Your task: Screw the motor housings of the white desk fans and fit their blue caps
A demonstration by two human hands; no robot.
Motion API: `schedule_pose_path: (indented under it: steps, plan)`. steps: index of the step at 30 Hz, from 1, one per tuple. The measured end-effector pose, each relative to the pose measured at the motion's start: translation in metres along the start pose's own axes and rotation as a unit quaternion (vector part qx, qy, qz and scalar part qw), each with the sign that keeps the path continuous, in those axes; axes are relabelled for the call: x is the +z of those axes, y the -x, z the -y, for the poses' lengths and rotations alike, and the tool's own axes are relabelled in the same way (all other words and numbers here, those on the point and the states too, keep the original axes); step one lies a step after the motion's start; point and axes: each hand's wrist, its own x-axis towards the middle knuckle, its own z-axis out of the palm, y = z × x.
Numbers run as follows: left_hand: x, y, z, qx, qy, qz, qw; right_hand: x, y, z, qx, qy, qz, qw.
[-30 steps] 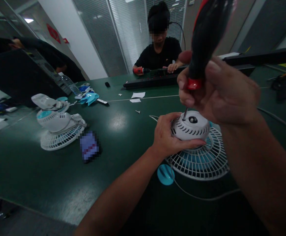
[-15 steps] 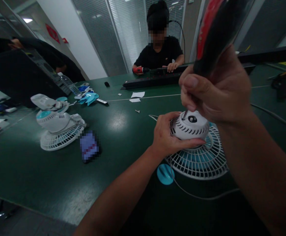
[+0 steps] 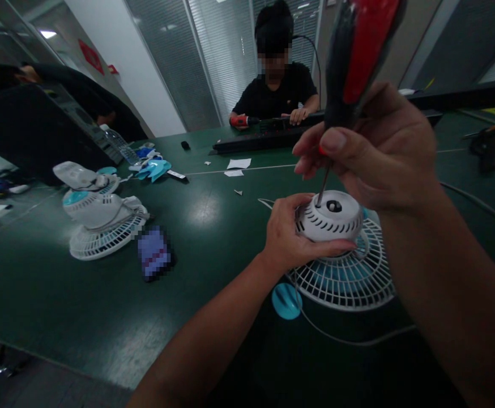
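My left hand [image 3: 287, 233] is wrapped around the white motor housing [image 3: 331, 218] of a fan, thumb along its near side. The fan lies face down, its white grille [image 3: 349, 283] on the table and blue blades showing through. My right hand [image 3: 383, 147] pinches a screwdriver [image 3: 345, 73] with a red and black handle, thumb near the base of the handle. Its metal shaft slants down into a hole near the left edge of the housing's top. A round blue cap [image 3: 287, 301] lies by the grille, with a pale cord running across it.
Another white fan [image 3: 103, 215] lies face down at the left, near a blurred phone-like object [image 3: 154, 253]. Paper scraps [image 3: 239, 164] and blue plastic pieces [image 3: 154, 169] are farther back. Across the green table [image 3: 205, 260], a person [image 3: 275, 85] holds a red power tool [image 3: 241, 121].
My right hand has loosened and shifted its fingers, and the screwdriver has turned and stands more upright, showing more shaft. My left hand and the fan have stayed in place.
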Motion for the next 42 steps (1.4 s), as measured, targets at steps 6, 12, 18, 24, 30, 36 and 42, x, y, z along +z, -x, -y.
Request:
schedule_pose_path:
  steps: [6, 12, 18, 24, 30, 36, 42]
  plan:
    - [0.001, 0.001, 0.001, 0.010, 0.002, 0.002, 1.000, 0.006, -0.001, 0.008, 0.019, -0.041, 0.002, 0.999]
    - [0.001, 0.002, 0.003, 0.010, -0.003, 0.000, 1.000, 0.004, -0.001, 0.009, 0.082, -0.036, 0.042, 0.995]
    - [-0.001, 0.001, 0.000, -0.009, -0.007, 0.015, 1.000, -0.004, -0.002, -0.003, 0.022, -0.014, -0.029, 0.999]
    - [0.001, 0.001, 0.000, -0.001, 0.009, 0.003, 1.000, 0.001, -0.005, -0.003, -0.008, -0.033, -0.082, 0.996]
    - [0.001, 0.000, 0.000, 0.014, -0.010, 0.002, 1.000, -0.006, -0.004, 0.000, 0.057, -0.079, 0.007, 0.995]
    - [-0.001, -0.002, -0.002, 0.016, -0.016, -0.004, 1.000, -0.008, -0.002, -0.002, 0.025, -0.024, 0.002, 0.999]
    - [0.001, 0.001, 0.000, 0.001, 0.000, 0.009, 1.000, -0.004, -0.003, -0.006, -0.019, -0.014, -0.026, 0.999]
